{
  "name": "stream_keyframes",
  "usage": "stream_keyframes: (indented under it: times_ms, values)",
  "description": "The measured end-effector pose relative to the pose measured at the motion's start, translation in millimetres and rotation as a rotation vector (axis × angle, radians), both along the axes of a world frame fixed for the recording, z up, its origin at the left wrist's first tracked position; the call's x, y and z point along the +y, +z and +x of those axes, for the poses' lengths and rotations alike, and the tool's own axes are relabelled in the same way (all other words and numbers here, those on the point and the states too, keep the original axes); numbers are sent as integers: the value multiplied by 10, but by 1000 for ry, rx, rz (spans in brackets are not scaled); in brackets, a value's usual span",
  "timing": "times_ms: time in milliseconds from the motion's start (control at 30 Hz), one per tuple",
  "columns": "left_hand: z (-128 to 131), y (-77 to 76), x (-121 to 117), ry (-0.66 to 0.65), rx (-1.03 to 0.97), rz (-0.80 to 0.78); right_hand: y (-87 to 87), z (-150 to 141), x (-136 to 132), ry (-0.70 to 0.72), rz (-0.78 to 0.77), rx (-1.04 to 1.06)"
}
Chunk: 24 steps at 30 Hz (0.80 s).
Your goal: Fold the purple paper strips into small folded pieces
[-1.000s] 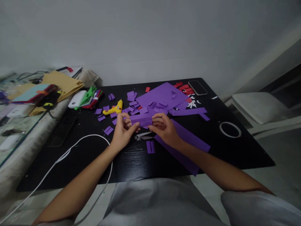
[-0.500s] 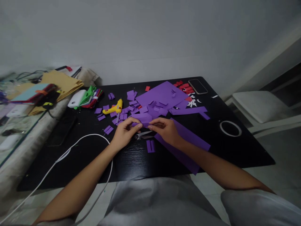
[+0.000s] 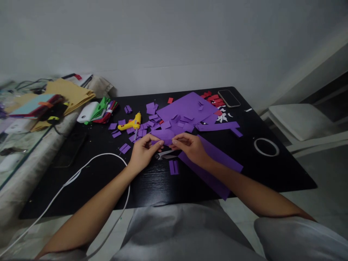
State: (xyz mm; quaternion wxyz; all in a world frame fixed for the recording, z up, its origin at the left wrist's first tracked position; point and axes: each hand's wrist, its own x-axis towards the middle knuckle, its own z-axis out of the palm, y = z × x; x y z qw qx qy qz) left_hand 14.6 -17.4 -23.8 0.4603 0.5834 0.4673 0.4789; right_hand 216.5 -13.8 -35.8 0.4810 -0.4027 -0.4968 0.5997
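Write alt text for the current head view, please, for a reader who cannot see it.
A person's left hand and right hand hold a purple paper piece over a black table. Nearby lie a yellow glue gun and small purple pieces; red scraps and a phone lie toward the far right corner.

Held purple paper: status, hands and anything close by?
Left hand and right hand both pinching purple paper. Paper's near edge looks folded. Scissors close by, near side. Glue gun beyond left hand.

Purple ppr strip (image 3: 164, 135) — yel. glue gun (image 3: 133, 123), blk tbl (image 3: 152, 188)
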Motion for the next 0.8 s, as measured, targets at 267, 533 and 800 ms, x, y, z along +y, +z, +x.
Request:
stream_keyframes:
  times_ms: [267,533,800]
  values:
    - [10,17,7,-16,-30,-34,1,10,9,-2,4,21]
    - [37,66,-2,31,-34,-51,-3,3,12,-29,39,4]
    - [1,-39,18,6,-81,-15,-37,7,17,16,-34,13]
